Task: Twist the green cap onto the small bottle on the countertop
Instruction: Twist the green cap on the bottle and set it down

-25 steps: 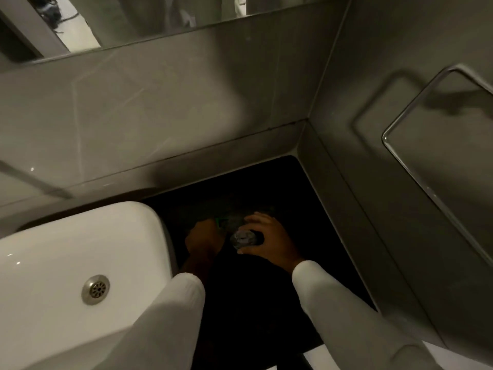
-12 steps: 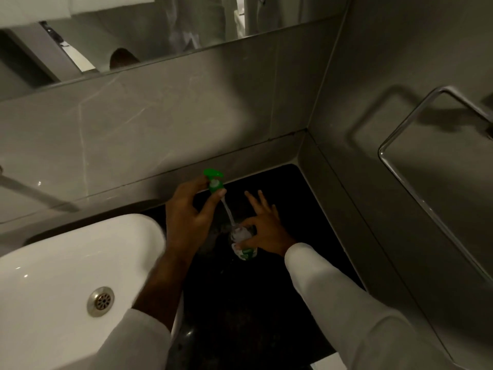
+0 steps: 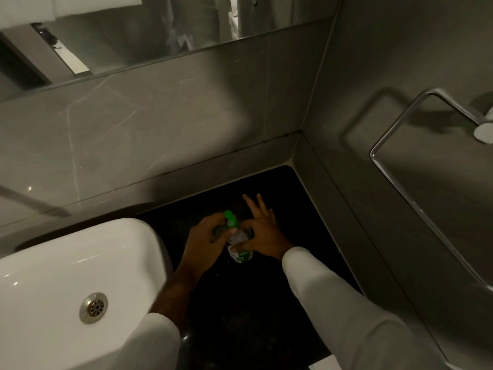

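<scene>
Standing on the black countertop point(image 3: 266, 303) a little below the middle of the frame, the small clear bottle point(image 3: 240, 245) is upright between two hands, its green and white label showing near its base. The left hand point(image 3: 206, 243) comes in from the lower left and is closed on the green cap point(image 3: 230, 227), thumb and fingertips pinched around it, with the cap held right at the top of the bottle; whether it is seated on the neck or just above it cannot be told in the dim light. The right hand point(image 3: 262, 233) reaches in from the lower right and steadies the bottle: its thumb and forefinger are clamped on the bottle's side, while the other fingers are spread out and point toward the upper part of the frame, touching nothing. Both forearms wear white sleeves point(image 3: 354, 311), the left one pushed back from the wrist.

A white ceramic basin point(image 3: 80, 263) fills the lower left of the frame, its metal drain point(image 3: 94, 307) visible, its rim just beside the left forearm. Grey marbled wall tiles point(image 3: 160, 129) rise behind the countertop, with a mirror point(image 3: 149, 30) along the upper left edge. On the side wall at the right of the frame hangs a chrome towel rail point(image 3: 394, 134)
</scene>
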`<action>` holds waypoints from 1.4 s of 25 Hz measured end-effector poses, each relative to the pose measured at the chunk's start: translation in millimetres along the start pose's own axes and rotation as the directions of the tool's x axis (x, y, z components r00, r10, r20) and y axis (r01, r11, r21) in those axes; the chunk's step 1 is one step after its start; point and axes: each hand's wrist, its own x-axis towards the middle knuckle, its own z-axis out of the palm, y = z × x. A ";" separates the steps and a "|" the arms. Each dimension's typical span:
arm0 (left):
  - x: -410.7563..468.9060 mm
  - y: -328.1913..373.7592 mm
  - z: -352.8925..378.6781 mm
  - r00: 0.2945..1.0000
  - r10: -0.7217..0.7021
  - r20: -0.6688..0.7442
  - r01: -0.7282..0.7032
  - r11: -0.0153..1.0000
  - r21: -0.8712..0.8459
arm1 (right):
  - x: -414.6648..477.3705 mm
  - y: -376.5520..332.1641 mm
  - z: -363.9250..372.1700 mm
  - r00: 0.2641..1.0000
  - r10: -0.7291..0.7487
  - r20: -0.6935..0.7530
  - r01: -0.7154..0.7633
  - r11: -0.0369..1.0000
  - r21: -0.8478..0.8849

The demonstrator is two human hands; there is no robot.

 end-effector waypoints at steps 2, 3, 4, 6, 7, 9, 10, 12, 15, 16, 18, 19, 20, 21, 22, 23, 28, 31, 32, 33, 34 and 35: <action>-4.7 -1.0 2.1 0.997 -0.015 0.080 0.017 1.000 -0.021 | 0.0 1.8 2.2 1.000 -0.004 -0.005 0.004 1.000 -0.002; -5.3 -2.5 2.8 0.994 -0.027 0.106 0.032 0.998 -0.052 | -0.2 2.3 3.4 1.000 -0.012 -0.008 0.012 1.000 -0.008; -5.1 -3.2 4.5 0.992 -0.030 0.121 0.041 0.995 -0.088 | -0.2 2.8 4.4 1.000 -0.016 -0.012 0.016 1.000 -0.012; -4.5 -1.5 8.5 0.995 -0.015 0.097 0.024 0.996 -0.090 | -0.5 3.0 6.1 1.000 0.002 -0.016 -0.002 1.000 -0.010; -4.1 0.3 9.7 0.998 0.000 0.056 0.001 1.000 -0.026 | -0.6 2.4 6.7 0.999 0.030 -0.018 -0.030 1.000 0.006; -3.8 5.9 11.2 0.998 -0.029 -0.047 0.033 0.997 0.071 | -1.4 0.6 8.3 0.996 0.092 -0.019 -0.091 0.995 0.045; -4.4 7.1 11.4 0.995 -0.061 -0.083 0.067 0.996 0.062 | -1.2 0.4 9.2 0.995 0.095 -0.025 -0.094 0.994 0.049; -7.5 4.1 11.3 0.992 -0.113 -0.054 0.110 0.993 -0.050 | -1.2 2.3 9.8 0.996 0.080 -0.043 -0.077 0.996 0.055; -14.7 3.6 17.9 0.983 -0.167 0.073 0.181 0.946 -0.268 | -0.2 6.6 9.0 0.995 0.084 -0.049 -0.082 0.996 0.044; -17.5 4.9 20.5 0.977 -0.207 0.049 0.212 0.934 -0.287 | 0.8 6.9 9.7 0.995 0.094 -0.044 -0.092 0.995 0.039; -18.1 3.8 25.4 0.964 -0.254 -0.081 0.228 0.943 -0.243 | 2.1 6.1 12.3 0.996 0.087 -0.031 -0.086 0.996 0.031; -16.9 0.8 25.9 0.960 -0.245 -0.134 0.216 0.955 -0.201 | 1.8 6.1 12.5 0.997 0.074 -0.030 -0.074 0.997 0.026; -15.8 -2.2 26.3 0.965 -0.227 -0.133 0.201 0.962 -0.184 | 0.6 6.6 11.6 0.997 0.068 -0.033 -0.067 0.997 0.028; -15.2 -2.9 27.3 0.972 -0.215 -0.090 0.194 0.960 -0.202 | -0.8 7.9 10.1 0.997 0.063 -0.037 -0.062 0.998 0.033; -15.7 -3.0 28.3 0.978 -0.208 -0.034 0.194 0.951 -0.240 | -1.6 9.5 8.9 0.998 0.053 -0.043 -0.051 0.998 0.035; -16.8 -2.0 29.2 0.980 -0.197 -0.007 0.189 0.950 -0.249 | -2.2 10.3 8.2 0.998 0.041 -0.048 -0.040 0.999 0.024; -13.4 -1.2 29.5 0.979 -0.178 -0.097 0.159 0.970 -0.182 | -1.6 7.9 9.5 0.990 0.140 -0.018 -0.139 0.989 0.040; -18.4 -6.2 31.0 0.992 -0.127 -0.027 0.119 0.974 -0.191 | -3.0 13.7 9.5 0.993 0.111 -0.039 -0.109 0.993 0.039; -20.1 -4.8 32.8 0.990 -0.129 -0.063 0.115 0.975 -0.189 | -3.0 14.7 10.3 0.994 0.101 -0.045 -0.099 0.994 0.041; -20.3 -2.1 33.1 0.984 -0.144 -0.105 0.125 0.977 -0.171 | -3.0 15.0 11.5 0.994 0.102 -0.049 -0.100 0.994 0.045; -18.6 0.3 32.3 0.979 -0.155 -0.134 0.132 0.978 -0.161 | -2.4 14.6 12.3 0.992 0.115 -0.053 -0.112 0.992 0.054; -16.2 0.5 30.1 0.978 -0.155 -0.139 0.137 0.982 -0.133 | -2.3 14.5 12.2 0.989 0.136 -0.055 -0.132 0.989 0.067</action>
